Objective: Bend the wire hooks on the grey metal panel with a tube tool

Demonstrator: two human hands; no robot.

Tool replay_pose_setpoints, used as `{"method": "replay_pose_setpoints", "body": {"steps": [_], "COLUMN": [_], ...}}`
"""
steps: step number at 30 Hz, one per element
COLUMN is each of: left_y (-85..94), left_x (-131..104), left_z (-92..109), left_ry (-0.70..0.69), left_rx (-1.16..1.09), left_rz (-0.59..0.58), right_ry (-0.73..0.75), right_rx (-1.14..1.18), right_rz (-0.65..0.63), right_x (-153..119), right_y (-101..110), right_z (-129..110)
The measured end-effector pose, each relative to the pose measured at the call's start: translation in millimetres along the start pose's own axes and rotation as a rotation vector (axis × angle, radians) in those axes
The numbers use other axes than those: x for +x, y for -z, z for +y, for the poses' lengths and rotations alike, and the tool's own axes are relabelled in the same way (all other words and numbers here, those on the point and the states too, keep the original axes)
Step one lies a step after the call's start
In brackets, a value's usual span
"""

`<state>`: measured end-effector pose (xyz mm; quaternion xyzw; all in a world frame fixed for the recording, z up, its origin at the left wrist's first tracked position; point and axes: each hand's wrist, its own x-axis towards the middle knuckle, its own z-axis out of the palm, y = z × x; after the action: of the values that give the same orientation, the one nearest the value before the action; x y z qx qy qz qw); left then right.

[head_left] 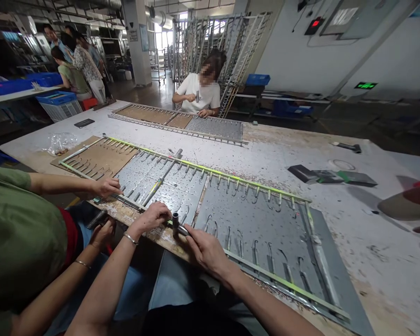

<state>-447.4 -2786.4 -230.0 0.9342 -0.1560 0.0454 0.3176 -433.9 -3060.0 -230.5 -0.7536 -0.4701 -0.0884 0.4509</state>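
Note:
My right hand (208, 252) is wrapped round the handle of a small metal hammer (175, 223), whose head stands over the near rail of a long metal frame (276, 279). Just left of the hammer head, my left hand (153, 217) is pinched at the same rail; what its fingertips hold is too small to make out. Thin curved hooks (255, 253) line both long rails and point inward. Yellow-green strips run along parts of the rails. Under the frame lie grey metal plates (245, 214) and a brown board (112, 161) at the left end.
At my left, a co-worker's hand (108, 187) touches the frame, the other holds a hammer (97, 219). Across the table a person works at another frame (213, 129). A tool (348, 147), a dark box (332, 176) and a plastic bag (61, 142) lie on the table (399, 205).

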Motion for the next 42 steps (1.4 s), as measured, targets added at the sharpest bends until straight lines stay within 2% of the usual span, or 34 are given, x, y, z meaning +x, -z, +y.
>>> {"method": "replay_pose_setpoints", "body": {"steps": [4, 9, 13, 14, 18, 19, 23, 26, 31, 37, 40, 42], "left_y": [-0.3, -0.6, -0.8, -0.8, 0.0, 0.6, 4.8, 8.3, 12.2, 15.1, 14.3, 13.6], "left_x": [0, -1, -1, -1, -2, -2, -4, -5, -5, -4, -3, -2], "left_z": [0, -2, -2, -2, 0, 1, 3, 4, 3, 1, -2, -2], "left_ry": [0.010, 0.005, 0.000, -0.002, 0.002, 0.008, 0.026, 0.013, 0.009, 0.032, 0.024, 0.022], "left_rx": [-0.018, -0.020, -0.029, -0.028, -0.020, -0.024, -0.069, -0.107, -0.179, -0.182, -0.186, -0.194], "left_rz": [0.000, 0.001, 0.010, 0.013, 0.022, 0.021, 0.019, 0.007, 0.003, -0.060, -0.069, -0.070], "right_ry": [-0.011, -0.004, -0.018, -0.014, -0.006, -0.015, -0.087, -0.137, -0.152, -0.025, 0.045, 0.073], "right_rx": [0.050, 0.004, 0.048, 0.038, -0.015, 0.003, 0.097, 0.093, 0.071, 0.009, -0.118, -0.143], "right_rz": [0.135, 0.018, 0.154, 0.142, -0.035, -0.027, 0.162, 0.209, 0.115, 0.135, 0.027, 0.002], "right_x": [0, 4, 4, 3, -2, -2, 0, -7, -18, -3, -1, -1], "right_y": [1, 5, 7, 5, 1, 2, 10, 6, -3, 6, 4, 5], "right_z": [2, 0, -1, 0, 1, 1, -2, 2, 6, -6, -3, -2]}}
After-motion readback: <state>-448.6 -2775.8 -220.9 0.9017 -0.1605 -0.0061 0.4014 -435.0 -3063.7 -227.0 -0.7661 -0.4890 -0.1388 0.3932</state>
